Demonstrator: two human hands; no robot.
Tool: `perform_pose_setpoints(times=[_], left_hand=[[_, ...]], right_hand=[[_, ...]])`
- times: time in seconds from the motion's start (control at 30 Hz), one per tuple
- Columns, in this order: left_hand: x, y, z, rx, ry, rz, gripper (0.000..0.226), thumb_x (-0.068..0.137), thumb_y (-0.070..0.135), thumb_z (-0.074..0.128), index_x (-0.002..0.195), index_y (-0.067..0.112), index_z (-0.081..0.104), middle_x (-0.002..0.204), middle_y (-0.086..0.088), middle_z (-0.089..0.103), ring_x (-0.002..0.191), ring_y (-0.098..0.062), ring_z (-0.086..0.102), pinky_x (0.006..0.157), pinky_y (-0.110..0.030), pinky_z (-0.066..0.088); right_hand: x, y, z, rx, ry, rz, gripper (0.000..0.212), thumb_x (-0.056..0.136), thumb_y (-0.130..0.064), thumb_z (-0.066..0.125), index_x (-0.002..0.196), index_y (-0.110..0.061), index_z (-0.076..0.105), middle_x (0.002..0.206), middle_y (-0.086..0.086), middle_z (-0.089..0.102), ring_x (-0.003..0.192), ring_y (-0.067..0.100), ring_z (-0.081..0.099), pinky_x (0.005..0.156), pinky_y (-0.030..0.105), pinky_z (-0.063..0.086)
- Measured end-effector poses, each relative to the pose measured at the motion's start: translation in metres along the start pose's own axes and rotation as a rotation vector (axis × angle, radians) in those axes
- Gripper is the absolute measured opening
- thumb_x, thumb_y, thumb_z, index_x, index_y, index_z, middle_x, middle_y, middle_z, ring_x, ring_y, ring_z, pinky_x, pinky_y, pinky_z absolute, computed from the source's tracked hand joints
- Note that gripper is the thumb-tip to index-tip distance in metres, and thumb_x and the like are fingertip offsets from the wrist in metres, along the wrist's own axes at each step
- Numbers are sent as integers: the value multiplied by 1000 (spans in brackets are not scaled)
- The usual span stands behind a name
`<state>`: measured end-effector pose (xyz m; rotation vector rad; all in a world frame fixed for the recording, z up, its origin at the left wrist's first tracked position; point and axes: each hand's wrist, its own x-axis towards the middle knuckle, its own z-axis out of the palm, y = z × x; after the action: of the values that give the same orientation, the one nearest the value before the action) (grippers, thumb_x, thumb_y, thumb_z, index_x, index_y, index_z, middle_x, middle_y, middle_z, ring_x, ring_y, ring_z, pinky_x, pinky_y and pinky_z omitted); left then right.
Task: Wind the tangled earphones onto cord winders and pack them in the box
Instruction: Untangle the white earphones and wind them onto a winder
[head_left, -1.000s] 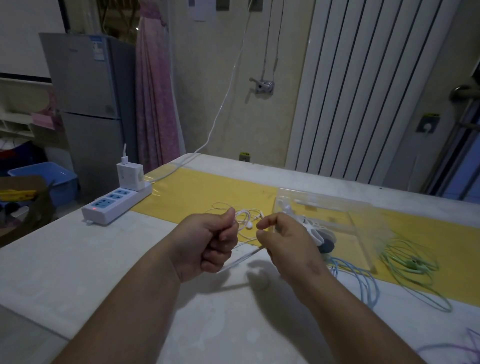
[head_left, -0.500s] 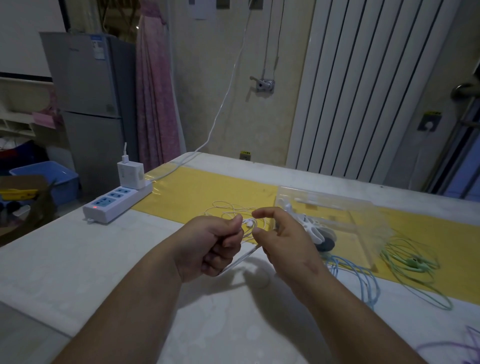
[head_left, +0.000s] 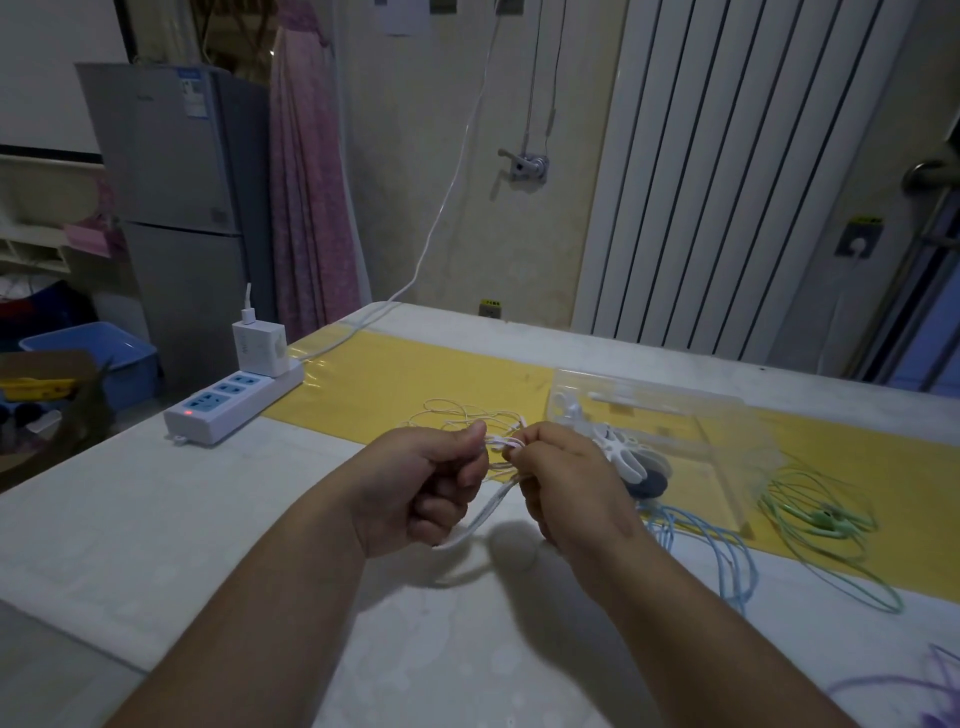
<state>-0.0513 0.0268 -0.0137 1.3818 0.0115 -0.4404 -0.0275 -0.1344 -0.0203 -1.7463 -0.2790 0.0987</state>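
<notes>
Tangling loosely on the yellow strip (head_left: 389, 379), the thin white earphones (head_left: 470, 415) lead nearer into the left hand (head_left: 421, 488) and right hand (head_left: 569, 483). Each hand pinches the cord, hiding part of it. The clear box (head_left: 717, 415) sits just right.

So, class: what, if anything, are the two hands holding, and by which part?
The white earphones, by their cord: the left hand grips it in its fist, the right hand pinches it just beside.

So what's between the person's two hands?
In the head view, a thin white tangled earphone cord spans the gap; the left hand and right hand both pinch it.
</notes>
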Motion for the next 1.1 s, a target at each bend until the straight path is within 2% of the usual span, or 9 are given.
perform_pose_setpoints(times=[0.13,0.17,0.3,0.4,0.57,0.67,0.83,0.97,1.1], left_hand=[[1,1,0,-68,34,191,4,73,9,68,70,12,69,59,3,35,45,-7,27,37,-14,24],[2,1,-1,-117,66,232,11,71,0,67,77,8,71,58,2,40,44,-7,32,37,-15,28],[6,2,-1,-263,236,386,15,71,3,60,85,5,63,59,-6,48,48,-12,48,44,-21,45],[9,3,-3,-235,352,494,9,83,6,57,90,10,61,62,-5,56,62,-15,55,67,-27,48],[10,2,-4,-186,380,497,9,93,10,54,93,15,61,64,-4,59,66,-15,59,66,-28,53],[7,2,-3,-210,322,496,13,94,5,51,96,13,61,71,-7,60,69,-16,62,59,-26,56],[5,-2,1,-123,235,464,20,92,-9,49,98,7,60,65,-8,58,60,-17,57,48,-19,47],[10,-3,2,-6,345,469,13,92,-4,54,98,5,61,58,-5,53,53,-15,46,37,-18,31],[11,-3,4,43,442,515,10,90,-5,58,93,3,64,63,-5,57,49,-13,52,36,-19,34]], right_hand=[[-3,-8,-4,357,-88,159,25,91,-8,42,70,-22,42,49,-7,24,41,9,16,43,20,9],[-4,-9,-5,449,-107,184,25,91,-7,39,71,-22,41,50,-6,21,42,8,14,44,21,6],[-3,-9,-5,607,-113,223,24,90,-7,35,70,-21,39,52,-5,17,42,8,11,46,21,4],[-2,-9,-8,650,-137,215,21,86,-17,41,66,-24,35,57,-4,14,48,11,7,45,21,4],[-3,-10,-6,569,-134,181,41,88,-50,53,61,-25,35,56,-5,18,49,11,11,42,23,9],[-1,-8,-5,446,-47,161,44,88,-55,55,63,-25,37,54,-5,27,46,10,18,42,23,13],[5,-2,-5,221,117,83,40,93,-51,53,69,-20,48,49,-6,41,41,10,29,45,25,22],[9,6,0,130,188,62,32,88,-35,59,63,-22,45,45,-10,42,46,13,31,50,28,23],[12,10,4,104,223,51,19,77,-20,55,63,-28,45,55,-4,45,48,14,33,50,28,23]])
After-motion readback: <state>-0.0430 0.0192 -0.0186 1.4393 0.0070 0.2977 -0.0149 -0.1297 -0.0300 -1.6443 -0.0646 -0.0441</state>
